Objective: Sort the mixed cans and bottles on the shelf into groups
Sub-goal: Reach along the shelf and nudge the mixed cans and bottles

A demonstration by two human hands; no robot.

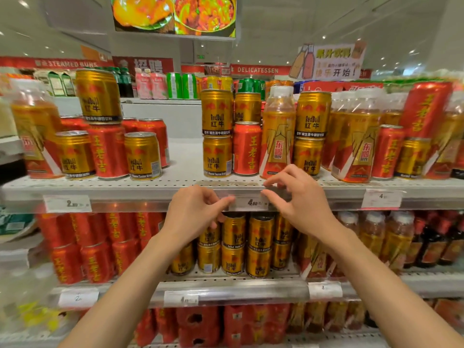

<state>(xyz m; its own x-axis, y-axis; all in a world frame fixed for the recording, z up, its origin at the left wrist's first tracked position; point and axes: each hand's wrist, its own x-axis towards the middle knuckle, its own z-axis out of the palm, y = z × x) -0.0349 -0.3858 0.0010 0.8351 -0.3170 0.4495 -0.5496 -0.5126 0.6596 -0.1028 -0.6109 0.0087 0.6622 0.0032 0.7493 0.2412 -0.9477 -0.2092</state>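
The top shelf (180, 183) holds mixed drinks. Gold Red Bull cans (217, 113) stand stacked in twos, a red can (247, 149) stands between the stacks, and an amber bottle (277, 136) is next to it. More gold and red cans (108, 150) cluster at the left, with another bottle (35, 131) beside them. Both hands are at the shelf's front rail, below the middle stacks. My left hand (198, 212) and my right hand (296, 197) pinch the two ends of a clear price tag holder (248, 203).
A bare stretch of shelf lies between the left cluster and the middle stacks. Bottles and a tall red can (426, 109) crowd the right end. The lower shelf holds grouped red cans (93, 247), gold cans (233, 247) and bottles (371, 234). Further price tags (67, 204) line the rails.
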